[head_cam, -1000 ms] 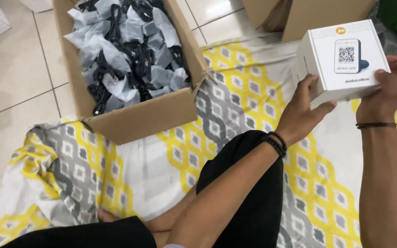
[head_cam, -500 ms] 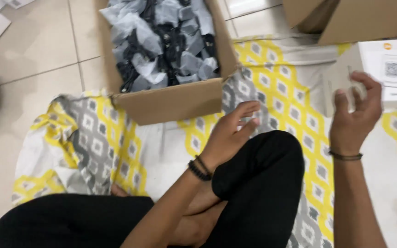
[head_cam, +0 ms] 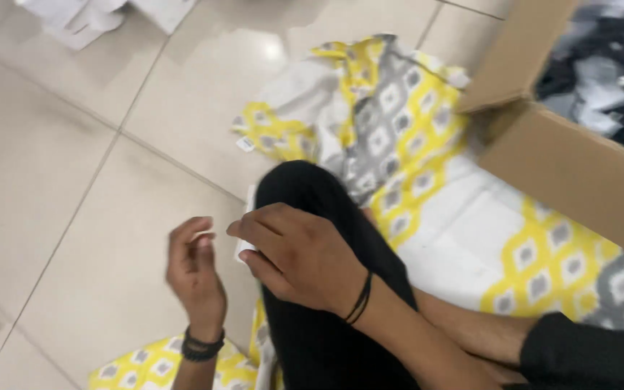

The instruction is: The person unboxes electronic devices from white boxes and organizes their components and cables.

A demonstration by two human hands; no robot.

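Flanking hands (head_cam: 254, 263), cardboard box (head_cam: 565, 162), patterned cloth (head_cam: 391, 123)

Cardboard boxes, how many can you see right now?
1. The open cardboard box sits at the upper right on the yellow and grey patterned cloth, filled with grey and black packets. Others may lie outside the frame.

A floor of large pale glossy tiles (head_cam: 74, 144) with thin dark grout lines is carrying everything. A sheet patterned in white, yellow and grey diamonds (head_cam: 471, 238) is lying spread across it, bunching into folds at its far edge. An open brown cardboard box (head_cam: 565, 166) is sitting on the sheet at the right. White papers (head_cam: 102, 16) are lying loose on the bare tiles at the top left.
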